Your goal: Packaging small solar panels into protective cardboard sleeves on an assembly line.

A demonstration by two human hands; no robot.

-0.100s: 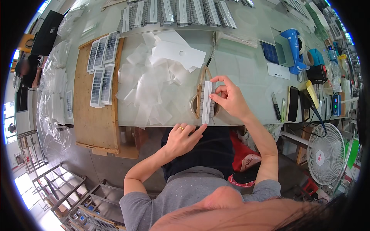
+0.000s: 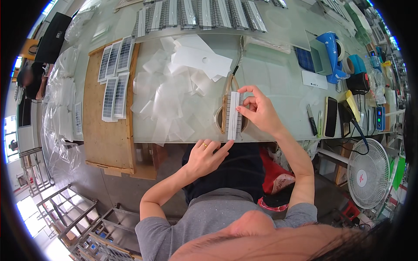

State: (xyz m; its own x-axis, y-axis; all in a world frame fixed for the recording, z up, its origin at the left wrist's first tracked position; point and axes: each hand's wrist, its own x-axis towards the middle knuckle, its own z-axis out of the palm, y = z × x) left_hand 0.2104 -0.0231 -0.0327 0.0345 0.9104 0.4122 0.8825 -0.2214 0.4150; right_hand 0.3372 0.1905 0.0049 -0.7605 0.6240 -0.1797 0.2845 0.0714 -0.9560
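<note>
A narrow solar cell panel (image 2: 238, 124) with dark gridded edges lies lengthwise on a small wooden-edged block (image 2: 224, 114) at the table's front edge. Along its middle runs a white strip (image 2: 233, 117). My right hand (image 2: 260, 112) comes over it from the right, fingers bent, with the thumb and fingertips on the strip's upper half; what lies beneath them is hidden. From below, my left hand (image 2: 205, 157) stretches its index finger to the strip's near end. Its other fingers are loosely bent and apart, holding nothing; a ring is on one.
Translucent sheets (image 2: 167, 104) lie heaped left of the block, beside a wooden board (image 2: 109, 135) with several small panels. A raised glass shelf (image 2: 278, 37) bears more panels at the back. On the right are a knife (image 2: 311, 120), a phone (image 2: 331, 116), a blue tape dispenser (image 2: 334, 56) and a fan (image 2: 368, 174).
</note>
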